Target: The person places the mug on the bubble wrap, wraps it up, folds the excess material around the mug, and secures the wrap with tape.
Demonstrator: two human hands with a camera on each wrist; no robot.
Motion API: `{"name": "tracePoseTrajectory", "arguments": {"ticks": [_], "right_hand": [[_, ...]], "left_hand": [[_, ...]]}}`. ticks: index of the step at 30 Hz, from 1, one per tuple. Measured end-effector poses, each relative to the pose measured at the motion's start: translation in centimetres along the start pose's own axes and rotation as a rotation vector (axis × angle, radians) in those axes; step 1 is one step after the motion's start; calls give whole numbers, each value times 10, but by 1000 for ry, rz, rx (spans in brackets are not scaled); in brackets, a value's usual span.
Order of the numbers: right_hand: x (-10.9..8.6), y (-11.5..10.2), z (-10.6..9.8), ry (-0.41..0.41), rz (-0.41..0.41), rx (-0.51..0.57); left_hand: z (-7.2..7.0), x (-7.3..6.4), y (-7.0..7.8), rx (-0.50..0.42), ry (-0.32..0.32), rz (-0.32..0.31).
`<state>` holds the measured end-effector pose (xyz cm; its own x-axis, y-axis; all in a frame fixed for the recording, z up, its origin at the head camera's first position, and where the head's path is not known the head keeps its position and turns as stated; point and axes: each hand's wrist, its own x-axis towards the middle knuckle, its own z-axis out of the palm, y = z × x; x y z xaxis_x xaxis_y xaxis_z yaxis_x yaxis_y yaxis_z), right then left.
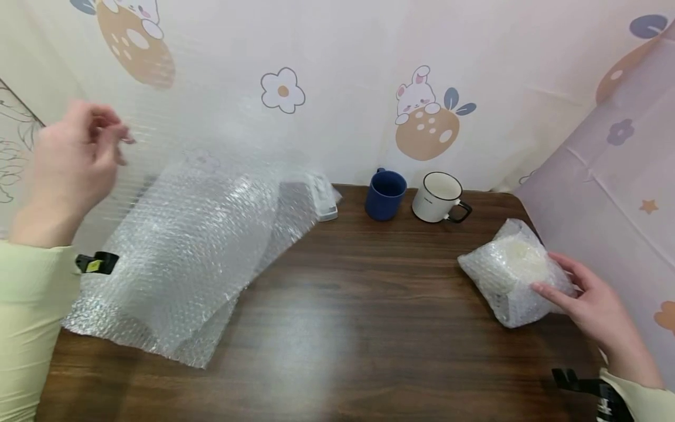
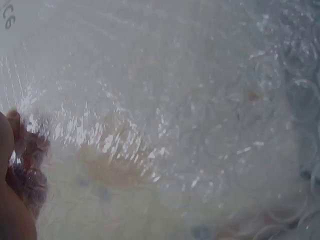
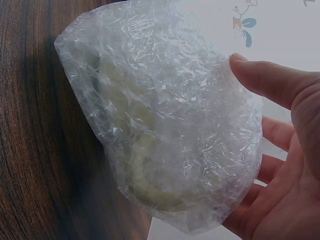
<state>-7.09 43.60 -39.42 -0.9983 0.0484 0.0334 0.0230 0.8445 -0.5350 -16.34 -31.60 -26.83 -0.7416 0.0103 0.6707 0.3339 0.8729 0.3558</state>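
My left hand (image 1: 79, 164) is raised at the left, pinching the edge of a large clear bubble wrap sheet (image 1: 200, 234). The sheet slants from there down over the table, and it fills the left wrist view. On the right side, my right hand (image 1: 596, 296) grips a bubble-wrapped mug (image 1: 514, 272), its thumb on the near side and fingers behind. Through the plastic, a pale yellow body with a handle-like curve shows in the right wrist view. The wrap is folded into corners around it, hiding its outline.
A navy mug (image 1: 384, 199) and a white mug (image 1: 435, 202) with a black rim and handle stand at the back of the dark wooden table (image 1: 343, 340). A white object (image 1: 324, 202) lies partly under the sheet. Patterned curtains (image 1: 337, 88) hang behind and beside the table.
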Motion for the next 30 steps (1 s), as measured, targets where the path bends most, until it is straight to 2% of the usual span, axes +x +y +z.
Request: {"name": "tracePoseTrajectory", "arguments": {"ticks": [3, 8, 11, 16, 23, 30], "right_hand": [[-1, 2, 0, 6, -4, 5], [-1, 3, 0, 15, -14, -6], [-1, 2, 0, 15, -13, -14], [-1, 2, 0, 12, -14, -11], [-5, 3, -1, 26, -2, 26], [-7, 5, -4, 28, 9, 41]], "left_hand": [[21, 2, 17, -59, -123, 53], [70, 2, 44, -196, -293, 182], [97, 0, 60, -291, -403, 218], [134, -7, 85, -413, -573, 213], [175, -11, 116, -501, -713, 226], [225, -25, 146, -566, -954, 221]]}}
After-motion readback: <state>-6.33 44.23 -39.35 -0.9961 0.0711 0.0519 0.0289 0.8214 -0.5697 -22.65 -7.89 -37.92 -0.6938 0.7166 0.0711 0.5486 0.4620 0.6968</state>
